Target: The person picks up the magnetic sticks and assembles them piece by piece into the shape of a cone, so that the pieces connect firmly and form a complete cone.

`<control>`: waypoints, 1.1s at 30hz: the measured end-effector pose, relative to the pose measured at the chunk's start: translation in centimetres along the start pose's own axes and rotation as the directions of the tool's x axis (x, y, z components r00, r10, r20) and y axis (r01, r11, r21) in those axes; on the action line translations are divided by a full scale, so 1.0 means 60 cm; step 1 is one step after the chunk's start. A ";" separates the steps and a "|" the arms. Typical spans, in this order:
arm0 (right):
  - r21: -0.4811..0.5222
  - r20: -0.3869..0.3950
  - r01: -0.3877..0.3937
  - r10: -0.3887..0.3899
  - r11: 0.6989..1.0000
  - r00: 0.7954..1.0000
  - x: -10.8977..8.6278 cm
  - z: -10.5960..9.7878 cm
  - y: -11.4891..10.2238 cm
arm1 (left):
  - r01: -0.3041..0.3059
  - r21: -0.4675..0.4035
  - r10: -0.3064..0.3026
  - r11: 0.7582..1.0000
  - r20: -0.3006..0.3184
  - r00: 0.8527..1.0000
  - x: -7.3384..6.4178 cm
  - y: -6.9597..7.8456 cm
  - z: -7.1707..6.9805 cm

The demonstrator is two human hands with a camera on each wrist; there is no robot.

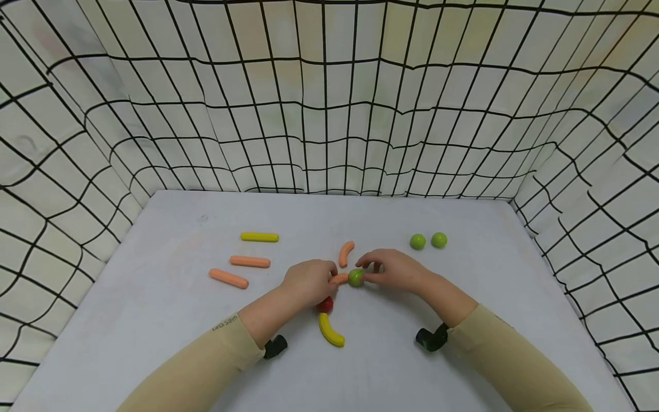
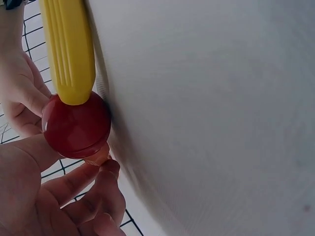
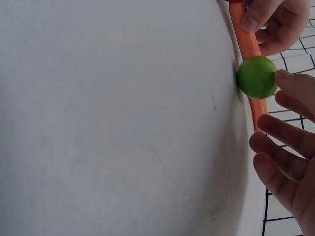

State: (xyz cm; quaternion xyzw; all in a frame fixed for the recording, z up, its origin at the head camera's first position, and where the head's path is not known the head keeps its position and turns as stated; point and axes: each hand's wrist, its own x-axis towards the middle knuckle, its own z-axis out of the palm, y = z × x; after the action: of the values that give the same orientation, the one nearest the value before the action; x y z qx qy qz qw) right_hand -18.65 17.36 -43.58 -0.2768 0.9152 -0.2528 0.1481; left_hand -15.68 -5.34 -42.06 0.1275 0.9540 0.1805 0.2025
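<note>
My left hand [image 1: 309,281] pinches a short orange stick [image 1: 340,278] between thumb and fingers. The stick's right end meets a green ball [image 1: 356,278]. On the ball's other side is my right hand [image 1: 393,270]; its thumb tip touches the green ball [image 3: 257,77], and the other fingers [image 3: 288,132] are spread apart. Just below the left hand lies a red ball [image 1: 326,305], partly covered by that hand in the head view. A curved yellow stick [image 2: 69,49] touches the red ball [image 2: 76,125]. Above the green ball rests a curved orange stick [image 1: 346,253].
At the left lie a straight yellow stick [image 1: 259,237] and two straight orange sticks [image 1: 249,261]. Two more green balls [image 1: 418,241] are at the back right. Black netting [image 1: 324,109] over white sheeting surrounds the white table [image 1: 381,366] at the back and sides.
</note>
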 end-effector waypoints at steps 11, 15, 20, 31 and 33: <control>0.001 -0.030 0.000 0.000 1.000 1.000 0.006 -0.016 0.017 | 0.016 0.001 -0.016 1.000 0.008 1.000 -0.001 -0.001 -0.001; 0.006 -0.045 -0.001 0.002 1.000 0.999 0.013 -0.022 0.020 | 0.016 0.001 -0.016 1.000 0.005 1.000 -0.002 -0.002 -0.002; 0.010 -0.064 -0.015 0.016 1.000 0.998 0.028 -0.026 0.022 | 0.017 0.001 -0.017 1.000 0.006 1.000 -0.002 -0.003 -0.003; -0.005 -0.090 -0.045 0.045 0.999 0.995 0.066 -0.031 0.019 | 0.015 0.016 -0.015 1.000 0.015 1.000 0.001 -0.006 -0.001; -0.006 -0.087 -0.048 0.047 0.999 0.995 0.073 -0.032 0.019 | 0.015 0.020 -0.015 1.000 0.014 1.000 0.002 -0.006 -0.001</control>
State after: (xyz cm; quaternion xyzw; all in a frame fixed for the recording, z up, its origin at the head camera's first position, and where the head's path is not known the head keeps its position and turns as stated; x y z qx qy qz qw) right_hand -23.45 16.39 -43.18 -0.2442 0.9281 -0.2575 0.1129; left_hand -15.87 -5.66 -42.17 0.1235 0.9553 0.1682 0.2095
